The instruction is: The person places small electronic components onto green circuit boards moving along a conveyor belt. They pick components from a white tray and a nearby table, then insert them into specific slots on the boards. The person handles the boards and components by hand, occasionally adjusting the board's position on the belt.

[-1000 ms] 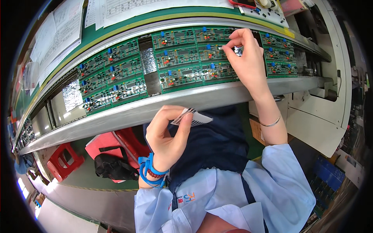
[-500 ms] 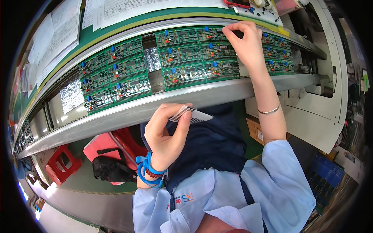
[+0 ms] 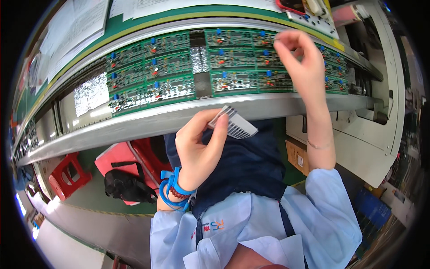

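Note:
My left hand (image 3: 199,145) is closed in a pinch on a small sheet of labels (image 3: 239,126), white with dark stripes. It holds the sheet in front of the near metal rail (image 3: 148,120), tilted so its striped face shows. My right hand (image 3: 302,62) reaches over a green circuit board panel (image 3: 233,62), with thumb and forefinger pinched together near the panel's upper right part. Whatever lies between those fingertips is too small to make out. Blue, red and white components stand on the boards. Another board panel (image 3: 152,74) sits to the left, and the right forearm partly hides boards further right.
Papers (image 3: 85,22) lie along the far green ledge. A tray of small parts (image 3: 320,22) and a red-edged device (image 3: 291,5) are at the back right. A pale machine housing (image 3: 354,139) stands right. Below are a red stool (image 3: 69,177) and a black bag (image 3: 127,184).
The boards and surroundings appear shifted right in the view. My left hand has risen slightly and the label sheet shows more of its face. My right hand stays pinched above the boards.

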Demonstrator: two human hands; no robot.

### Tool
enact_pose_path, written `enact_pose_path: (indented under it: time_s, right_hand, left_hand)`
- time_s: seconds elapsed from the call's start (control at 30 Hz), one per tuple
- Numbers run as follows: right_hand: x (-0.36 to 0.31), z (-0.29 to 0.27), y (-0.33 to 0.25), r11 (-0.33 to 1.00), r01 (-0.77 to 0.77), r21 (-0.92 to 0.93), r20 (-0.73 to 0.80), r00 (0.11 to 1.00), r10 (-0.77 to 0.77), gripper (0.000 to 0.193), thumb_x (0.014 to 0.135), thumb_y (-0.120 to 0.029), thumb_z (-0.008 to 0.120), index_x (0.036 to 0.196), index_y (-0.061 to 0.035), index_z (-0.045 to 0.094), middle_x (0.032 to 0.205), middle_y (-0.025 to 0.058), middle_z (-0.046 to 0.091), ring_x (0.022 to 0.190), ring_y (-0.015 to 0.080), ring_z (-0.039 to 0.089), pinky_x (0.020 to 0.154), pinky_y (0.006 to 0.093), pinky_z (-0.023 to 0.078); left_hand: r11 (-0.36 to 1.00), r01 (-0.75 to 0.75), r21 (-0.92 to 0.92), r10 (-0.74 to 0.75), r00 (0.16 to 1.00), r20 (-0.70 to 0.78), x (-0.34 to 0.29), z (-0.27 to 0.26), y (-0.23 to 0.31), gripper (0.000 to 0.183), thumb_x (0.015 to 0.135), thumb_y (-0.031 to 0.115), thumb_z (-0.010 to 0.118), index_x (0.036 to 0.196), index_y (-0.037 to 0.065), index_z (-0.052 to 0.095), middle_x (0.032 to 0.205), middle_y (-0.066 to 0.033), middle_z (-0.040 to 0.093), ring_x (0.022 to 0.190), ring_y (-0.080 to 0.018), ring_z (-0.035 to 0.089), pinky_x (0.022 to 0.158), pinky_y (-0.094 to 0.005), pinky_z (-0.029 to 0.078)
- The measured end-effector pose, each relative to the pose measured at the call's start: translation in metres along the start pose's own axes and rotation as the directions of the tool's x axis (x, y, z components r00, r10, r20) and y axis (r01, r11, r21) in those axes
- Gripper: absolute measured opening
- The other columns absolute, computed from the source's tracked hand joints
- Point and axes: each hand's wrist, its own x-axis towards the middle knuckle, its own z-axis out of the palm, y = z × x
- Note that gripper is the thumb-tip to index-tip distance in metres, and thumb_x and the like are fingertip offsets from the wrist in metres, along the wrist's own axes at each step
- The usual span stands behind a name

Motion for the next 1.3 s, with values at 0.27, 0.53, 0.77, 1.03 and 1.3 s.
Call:
enact_pose_path:
  time_s: [0.27, 0.53, 0.77, 1.03, 1.3]
  right_hand:
    - [-0.049, 0.013, -0.052, 0.844, -0.322, 0.429, 0.541, 0.840, 0.044, 0.019, 0.076, -0.007, 0.069, 0.092, 0.0000, 0.063, 0.085, 0.0033, 0.062, 0.078, 0.0095, 0.059, 0.070, 0.0231, 0.047]
    - [-0.057, 0.012, -0.054, 0.914, -0.211, 0.347, 0.446, 0.894, 0.037, 0.006, 0.076, -0.003, 0.066, 0.082, -0.0008, 0.063, 0.077, 0.0027, 0.061, 0.072, 0.0091, 0.059, 0.066, 0.0223, 0.047]
    - [-0.041, 0.019, -0.029, 0.986, -0.105, 0.132, 0.160, 0.984, 0.083, 0.020, 0.076, 0.001, 0.062, 0.092, -0.0021, 0.049, 0.086, 0.0044, 0.054, 0.077, 0.0130, 0.056, 0.071, 0.0261, 0.045]
    - [-0.037, 0.034, -0.032, 0.993, -0.079, -0.086, 0.092, 0.992, 0.086, 0.025, 0.076, 0.003, 0.059, 0.095, -0.0047, 0.046, 0.093, 0.0068, 0.051, 0.073, 0.0176, 0.057, 0.069, 0.0316, 0.042]
    - [-0.039, 0.035, -0.025, 0.898, 0.100, -0.429, 0.047, 0.995, -0.088, 0.026, 0.073, -0.002, 0.064, 0.093, -0.0102, 0.049, 0.089, 0.0028, 0.052, 0.084, 0.0198, 0.052, 0.075, 0.0345, 0.034]
  left_hand:
    - [0.999, -0.009, 0.045, 0.008, 1.000, 0.028, 0.000, -0.001, -0.004, 0.008, 0.080, 0.001, 0.063, 0.087, -0.002, 0.064, 0.074, -0.0067, 0.064, 0.061, -0.0093, 0.057, 0.058, -0.0215, 0.045]
    - [0.994, 0.003, 0.106, -0.009, 0.998, 0.056, -0.002, -0.004, -0.006, 0.009, 0.079, 0.006, 0.068, 0.081, -0.001, 0.064, 0.067, -0.0056, 0.062, 0.055, -0.0073, 0.058, 0.050, -0.0202, 0.044]
    - [0.993, -0.062, 0.098, 0.060, 0.998, 0.027, -0.002, -0.007, -0.002, 0.008, 0.080, 0.004, 0.067, 0.080, -0.002, 0.063, 0.068, -0.0048, 0.062, 0.055, -0.0058, 0.057, 0.049, -0.0177, 0.043]
    - [0.992, -0.075, 0.103, 0.074, 0.997, 0.015, -0.001, -0.011, -0.002, 0.009, 0.080, 0.005, 0.068, 0.079, -0.002, 0.063, 0.066, -0.0054, 0.062, 0.054, -0.0067, 0.056, 0.051, -0.0184, 0.043]
    - [0.989, -0.074, 0.126, 0.071, 0.997, 0.028, -0.002, -0.015, -0.001, 0.009, 0.079, 0.005, 0.068, 0.077, -0.002, 0.062, 0.065, -0.0049, 0.061, 0.053, -0.0066, 0.056, 0.050, -0.0180, 0.042]
